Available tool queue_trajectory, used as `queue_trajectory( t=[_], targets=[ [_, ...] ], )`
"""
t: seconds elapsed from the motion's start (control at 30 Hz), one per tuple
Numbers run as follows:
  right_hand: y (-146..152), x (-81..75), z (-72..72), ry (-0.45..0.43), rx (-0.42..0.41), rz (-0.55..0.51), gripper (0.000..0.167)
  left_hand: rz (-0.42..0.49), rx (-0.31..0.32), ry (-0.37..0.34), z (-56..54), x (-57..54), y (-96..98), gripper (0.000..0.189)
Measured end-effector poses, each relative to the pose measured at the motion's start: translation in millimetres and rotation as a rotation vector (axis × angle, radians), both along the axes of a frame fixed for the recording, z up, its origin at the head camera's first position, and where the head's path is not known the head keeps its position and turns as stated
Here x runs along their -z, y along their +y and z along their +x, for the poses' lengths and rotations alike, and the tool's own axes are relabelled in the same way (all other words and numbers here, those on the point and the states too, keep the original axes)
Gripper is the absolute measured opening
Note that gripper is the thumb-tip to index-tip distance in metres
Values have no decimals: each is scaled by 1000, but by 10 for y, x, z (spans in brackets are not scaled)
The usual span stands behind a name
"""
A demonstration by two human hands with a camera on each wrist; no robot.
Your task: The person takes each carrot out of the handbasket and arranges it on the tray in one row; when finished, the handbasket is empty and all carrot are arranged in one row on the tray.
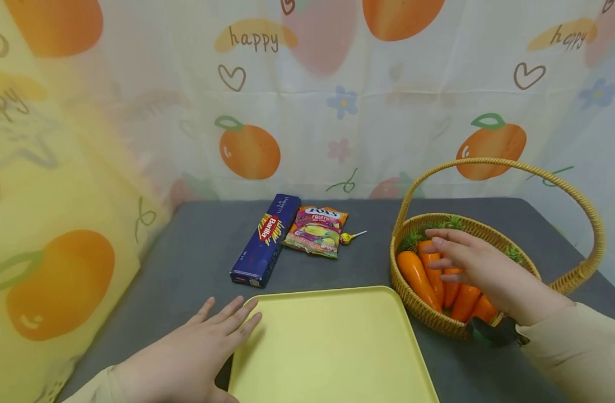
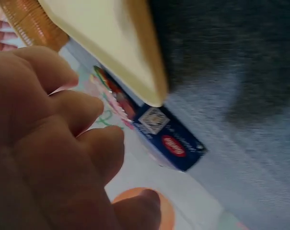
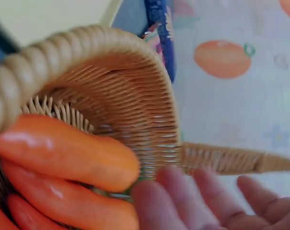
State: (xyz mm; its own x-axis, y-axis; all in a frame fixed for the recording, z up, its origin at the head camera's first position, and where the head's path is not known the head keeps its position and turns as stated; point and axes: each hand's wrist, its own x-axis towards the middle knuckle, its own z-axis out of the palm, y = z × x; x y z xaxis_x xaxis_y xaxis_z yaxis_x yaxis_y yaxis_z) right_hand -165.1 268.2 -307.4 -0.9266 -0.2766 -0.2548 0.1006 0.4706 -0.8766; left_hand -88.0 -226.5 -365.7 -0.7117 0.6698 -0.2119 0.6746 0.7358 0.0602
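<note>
My right hand (image 1: 476, 268) hovers over a wicker basket (image 1: 403, 288) holding several orange carrots (image 1: 417, 280) with green tops; its fingers are extended and grip nothing. In the right wrist view the fingertips are close to the ends of the carrots (image 3: 68, 153), and I cannot tell whether they touch. My left hand (image 1: 196, 347) is spread above the left edge of a yellow tray (image 1: 332, 347), holding nothing. From the left wrist view the fingers (image 2: 97, 148) look loosely bent beside the tray (image 2: 106, 43).
Behind the tray lie a blue Barilla spaghetti box (image 1: 267, 240), a Fox's fruit candy bag (image 1: 317, 229) and a yellow lollipop (image 1: 346, 238). The basket's tall handle (image 1: 597, 235) arches behind and right of my right hand. A printed curtain (image 1: 307, 112) backs the grey table (image 1: 186, 252).
</note>
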Motion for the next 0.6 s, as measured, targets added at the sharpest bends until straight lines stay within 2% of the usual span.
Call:
queue_trajectory(
  t=[0.17,0.27,0.33,0.6],
  targets=[
    [37,73,-142,-207,-2,-67,84,1,-66,-121,-13,55,-107,127],
    [27,104,-198,-261,8,-76,87,-7,-101,-188,-30,77,-131,129],
    [16,114,-229,-277,13,-73,87,-12,-111,-210,-41,91,-134,130],
    [-40,91,-388,-355,-25,-1,85,-10,-123,-220,-36,127,-128,133]
  ],
)
